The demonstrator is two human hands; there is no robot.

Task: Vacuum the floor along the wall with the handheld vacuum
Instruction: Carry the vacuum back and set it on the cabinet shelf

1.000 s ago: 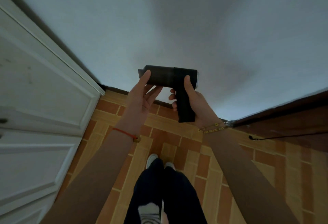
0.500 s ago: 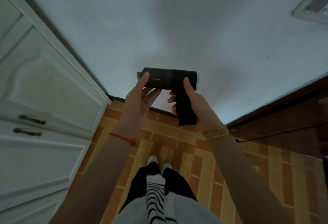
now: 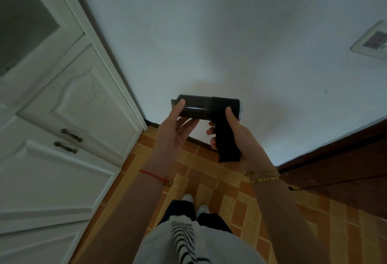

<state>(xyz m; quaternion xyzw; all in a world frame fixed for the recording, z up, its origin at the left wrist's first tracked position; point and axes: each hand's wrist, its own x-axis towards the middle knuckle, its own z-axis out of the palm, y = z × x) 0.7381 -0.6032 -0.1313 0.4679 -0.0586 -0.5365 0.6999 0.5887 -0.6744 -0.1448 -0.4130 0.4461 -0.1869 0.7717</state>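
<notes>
Right hand [image 3: 237, 138]: wrapped around the black handle of the handheld vacuum [image 3: 209, 108], thumb lying up along the near side where handle meets barrel, fingertips curling round the far side.
Left hand [image 3: 174, 134]: loosely cupped and half open under the barrel's left end, thumb tip pressed on its near side; the other fingers are spread beneath and seem to just touch the underside, though the angle makes this hard to judge.
Handheld vacuum: held in the air between both hands in front of the wall, well above the floor; dark barrel lying level, intake end to the left, pale cap at the right end, handle pointing down toward the person.
Wrists: a red cord [image 3: 154, 176] on the left, a gold-coloured bracelet [image 3: 261, 176] on the right.
Wall [image 3: 230, 33]: plain white, straight ahead, with a dark baseboard [image 3: 198, 140] along its foot.
Floor [image 3: 209, 171]: orange and tan brick-pattern tiles; two feet in light shoes and dark trousers stand near the wall's foot.
White cabinet [image 3: 69, 100]: to the left, panelled doors with two dark handles [image 3: 68, 140].
Dark wooden surface [image 3: 339, 169]: to the right, a thin black cable [image 3: 335, 182] running across it.
Upper right of wall: a pale rectangular plate [image 3: 371, 43], detail unclear.
</notes>
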